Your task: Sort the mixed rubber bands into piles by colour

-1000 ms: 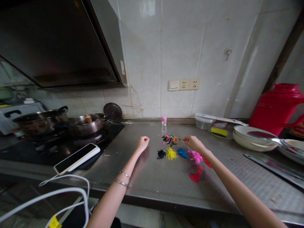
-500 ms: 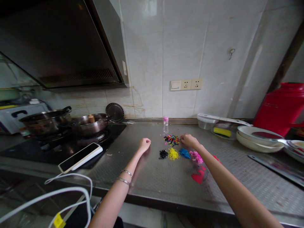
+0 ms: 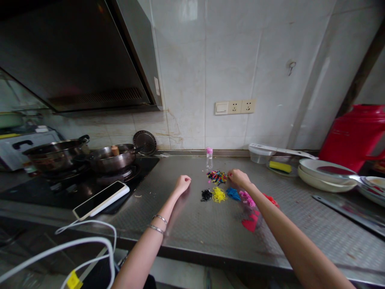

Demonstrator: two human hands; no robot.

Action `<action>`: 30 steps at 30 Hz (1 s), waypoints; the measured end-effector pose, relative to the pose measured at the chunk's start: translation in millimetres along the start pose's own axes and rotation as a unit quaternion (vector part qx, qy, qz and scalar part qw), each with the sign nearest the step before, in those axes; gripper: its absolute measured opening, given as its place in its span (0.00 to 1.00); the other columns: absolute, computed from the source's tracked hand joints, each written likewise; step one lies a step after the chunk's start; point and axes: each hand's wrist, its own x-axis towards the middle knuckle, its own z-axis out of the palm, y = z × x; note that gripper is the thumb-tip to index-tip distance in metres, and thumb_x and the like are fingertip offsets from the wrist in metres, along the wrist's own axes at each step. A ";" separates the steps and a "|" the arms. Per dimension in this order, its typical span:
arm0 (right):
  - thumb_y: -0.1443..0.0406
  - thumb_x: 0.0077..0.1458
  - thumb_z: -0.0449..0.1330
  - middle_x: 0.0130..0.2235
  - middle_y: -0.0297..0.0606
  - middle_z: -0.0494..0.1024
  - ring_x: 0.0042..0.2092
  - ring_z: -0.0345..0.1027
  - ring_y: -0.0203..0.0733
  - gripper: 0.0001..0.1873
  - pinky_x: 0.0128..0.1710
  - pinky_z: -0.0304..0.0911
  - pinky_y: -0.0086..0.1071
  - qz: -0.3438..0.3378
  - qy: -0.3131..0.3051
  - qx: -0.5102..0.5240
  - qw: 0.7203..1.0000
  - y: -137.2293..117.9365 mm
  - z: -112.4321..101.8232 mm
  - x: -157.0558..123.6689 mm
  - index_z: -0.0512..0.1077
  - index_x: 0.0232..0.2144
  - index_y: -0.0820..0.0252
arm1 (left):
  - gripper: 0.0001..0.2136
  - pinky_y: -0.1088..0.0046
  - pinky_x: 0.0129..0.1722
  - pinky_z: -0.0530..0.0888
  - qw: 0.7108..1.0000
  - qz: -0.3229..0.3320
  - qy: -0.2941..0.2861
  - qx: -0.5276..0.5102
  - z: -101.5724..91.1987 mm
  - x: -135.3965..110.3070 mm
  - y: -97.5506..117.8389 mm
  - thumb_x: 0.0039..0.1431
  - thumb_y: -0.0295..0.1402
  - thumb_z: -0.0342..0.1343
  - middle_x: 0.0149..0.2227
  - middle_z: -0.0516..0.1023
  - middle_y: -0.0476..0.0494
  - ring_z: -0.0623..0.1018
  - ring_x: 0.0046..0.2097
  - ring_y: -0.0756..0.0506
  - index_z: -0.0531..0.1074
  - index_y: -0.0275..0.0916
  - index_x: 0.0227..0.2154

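Note:
My left hand (image 3: 183, 184) rests on the metal counter in a loose fist, apart from the piles; nothing shows in it. At the right edge of a mixed multicoloured pile of small rubber bands (image 3: 216, 177), my right hand (image 3: 238, 177) is closed, its fingertips pinched; whatever they hold is too small to make out. Nearer to me lie sorted piles of black bands (image 3: 206, 195), yellow bands (image 3: 219, 194), blue bands (image 3: 233, 194) and pink bands (image 3: 246, 198). Red bands (image 3: 272, 200) are partly hidden behind my right forearm. Behind the mixed pile stands a small clear bottle (image 3: 209, 161) with a pink cap.
A clear bag with red hearts (image 3: 250, 222) lies near the front. To the left are a phone (image 3: 101, 198), a white cable (image 3: 111, 237) and pots (image 3: 112, 159) on the stove. At right are stacked plates (image 3: 326, 182), a knife (image 3: 345, 212) and a red thermos (image 3: 351, 134).
My right hand has shifted very slightly left, staying by the mixed pile; slightly more of the red bands shows. The left hand stays in place.

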 end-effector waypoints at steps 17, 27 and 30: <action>0.67 0.45 0.54 0.31 0.40 0.78 0.33 0.70 0.40 0.13 0.34 0.62 0.28 -0.041 0.132 0.207 0.969 23.9 7.2 0.1 0.76 0.33 0.62 | 0.10 0.75 0.38 0.68 1.000 0.004 -0.009 -0.005 1.0 2.8 -3.9 0.48 0.23 0.48 0.33 0.77 0.41 0.74 0.36 0.49 0.75 0.33 0.28; 0.66 0.44 0.55 0.29 0.38 0.77 0.31 0.70 0.39 0.12 0.31 0.63 0.27 -0.099 0.103 0.323 0.936 -36.0 -22.4 -40.6 0.75 0.33 0.63 | 0.09 0.74 0.38 0.68 1.000 0.009 -0.007 -0.004 1.0 1.2 -3.3 0.48 0.24 0.49 0.33 0.77 0.41 0.74 0.36 0.48 0.75 0.33 0.28; 0.69 0.44 0.54 0.30 0.38 0.77 0.31 0.69 0.37 0.12 0.33 0.62 0.27 -0.173 0.074 0.341 0.921 -66.2 -21.6 -46.7 0.74 0.33 0.63 | 0.09 0.74 0.38 0.68 1.000 0.008 -0.007 -0.006 1.3 0.3 -2.8 0.49 0.24 0.49 0.33 0.77 0.41 0.74 0.36 0.48 0.75 0.33 0.28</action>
